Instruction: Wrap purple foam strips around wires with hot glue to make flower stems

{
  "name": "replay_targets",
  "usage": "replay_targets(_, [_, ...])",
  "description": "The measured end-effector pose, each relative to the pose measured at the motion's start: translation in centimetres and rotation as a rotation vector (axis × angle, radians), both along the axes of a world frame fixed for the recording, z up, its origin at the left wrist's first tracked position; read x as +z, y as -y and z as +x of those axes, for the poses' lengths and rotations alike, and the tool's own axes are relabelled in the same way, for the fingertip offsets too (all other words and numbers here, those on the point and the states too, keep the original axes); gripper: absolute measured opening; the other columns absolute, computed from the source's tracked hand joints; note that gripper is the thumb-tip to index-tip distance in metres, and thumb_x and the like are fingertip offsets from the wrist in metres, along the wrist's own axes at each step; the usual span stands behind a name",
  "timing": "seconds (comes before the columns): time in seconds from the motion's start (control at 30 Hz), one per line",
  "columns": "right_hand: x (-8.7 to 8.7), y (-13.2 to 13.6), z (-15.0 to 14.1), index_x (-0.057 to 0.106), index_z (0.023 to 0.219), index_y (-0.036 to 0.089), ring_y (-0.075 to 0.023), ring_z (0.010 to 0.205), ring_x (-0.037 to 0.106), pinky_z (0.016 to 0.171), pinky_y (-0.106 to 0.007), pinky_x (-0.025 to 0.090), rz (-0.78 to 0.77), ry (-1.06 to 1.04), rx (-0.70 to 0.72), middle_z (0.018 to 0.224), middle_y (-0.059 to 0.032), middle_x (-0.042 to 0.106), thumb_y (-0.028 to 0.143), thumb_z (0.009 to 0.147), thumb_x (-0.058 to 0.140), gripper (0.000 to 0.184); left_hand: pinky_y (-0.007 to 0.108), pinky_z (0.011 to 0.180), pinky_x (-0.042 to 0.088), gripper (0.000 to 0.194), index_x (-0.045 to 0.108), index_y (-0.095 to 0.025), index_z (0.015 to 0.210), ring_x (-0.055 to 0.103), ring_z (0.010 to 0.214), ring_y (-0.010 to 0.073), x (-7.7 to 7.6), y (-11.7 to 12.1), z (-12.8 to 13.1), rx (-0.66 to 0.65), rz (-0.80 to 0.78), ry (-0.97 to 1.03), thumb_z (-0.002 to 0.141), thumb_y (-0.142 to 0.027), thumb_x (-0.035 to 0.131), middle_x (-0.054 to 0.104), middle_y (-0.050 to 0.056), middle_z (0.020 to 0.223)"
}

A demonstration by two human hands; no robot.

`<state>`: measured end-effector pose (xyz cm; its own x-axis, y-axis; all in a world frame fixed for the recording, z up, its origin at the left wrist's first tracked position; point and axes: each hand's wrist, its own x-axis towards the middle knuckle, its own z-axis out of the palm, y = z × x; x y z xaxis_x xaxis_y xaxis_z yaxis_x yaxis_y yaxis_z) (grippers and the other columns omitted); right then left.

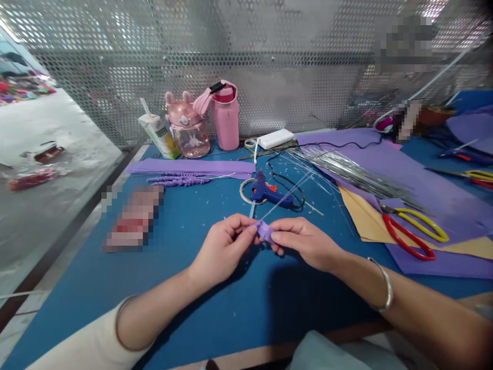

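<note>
Between my two hands, over the middle of the blue table, is a small strip of purple craft foam or paper (264, 231), bent or curled; which of the two materials I cannot tell. My left hand (230, 241) pinches its left end with thumb and fingers. On the right side, my right hand (302, 240) pinches it too, thumb in front. Thin pale wires (287, 195) run up and to the right from near the strip. Just beyond my hands lies a blue glue gun (269, 192) with a glue stick (252, 209) at its rear, beside a white ring.
Purple strips (192, 166) and a purple flower spray (179, 179) lie at the left. A pink bottle (226, 121), a clear cup (188, 133) and a drink carton (159, 134) stand behind. To the right are a wire bundle (354, 172), red-and-yellow scissors (414, 234) and purple sheets (435, 192).
</note>
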<state>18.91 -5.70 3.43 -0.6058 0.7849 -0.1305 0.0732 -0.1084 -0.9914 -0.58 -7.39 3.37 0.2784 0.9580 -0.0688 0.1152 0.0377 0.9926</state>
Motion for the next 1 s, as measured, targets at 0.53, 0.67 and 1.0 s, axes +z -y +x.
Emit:
replay_targets(0.53, [-0.2,0.5,-0.1,0.062,0.096,0.016,-0.0069,0.053,0.046,0.048,-0.018,0.035,-0.020,-0.111,0.065,0.064,0.0020,0.056,0.037,0.090,0.051,0.025,0.025,0.065,0.044,0.020,0.067,-0.020,0.099,0.061,0.070,0.0147,0.6,1.0,-0.3,0.035,0.448,-0.396,0.088,-0.027,0.052,0.071,0.004,0.086])
replay_targets(0.67, [1.0,-0.9,1.7,0.063,0.109,0.013,-0.0107,0.068,0.058,0.061,-0.022,0.045,0.043,0.048,0.361,0.084,-0.0057,0.068,0.032,0.083,0.062,0.032,0.021,0.050,0.037,0.022,0.065,-0.015,0.095,0.048,0.053,0.0093,1.2,0.2,-0.3,-0.071,-0.047,-0.001,0.087,-0.030,0.050,0.067,0.004,0.076])
replay_targets(1.0, [-0.1,-1.6,1.2,0.062,0.089,0.016,-0.0090,0.065,0.052,0.062,-0.021,0.043,0.223,0.099,-0.025,0.075,0.0007,0.060,0.033,0.082,0.063,0.018,0.018,0.052,0.042,0.020,0.065,-0.011,0.082,0.050,0.052,0.0068,0.8,0.3,0.3,-0.204,-0.628,0.460,0.081,-0.031,0.063,0.062,0.005,0.071])
